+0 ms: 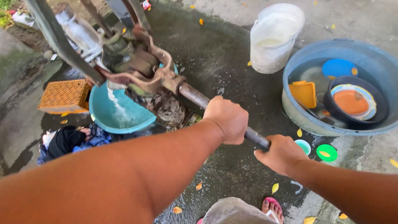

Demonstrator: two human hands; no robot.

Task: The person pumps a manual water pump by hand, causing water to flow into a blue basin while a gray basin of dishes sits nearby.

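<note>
Soft, even daylight, no hard shadows.
Wet concrete (pixel 224 62) gleams faintly; near forearm slightly blurred; edges bend from wide-angle distortion.

Wet gray ground with tubs and things on it

The concrete ground (pixel 232 54) is wet and dark. Past the grip sits a white bucket (pixel 273 39); right of it a big blue tub (pixel 373 58). Left of the grip are a teal basin (pixel 120 114), an orange crate (pixel 64 96), clothes (pixel 68 141). Two small lids (pixel 326 152) lie near.
</note>
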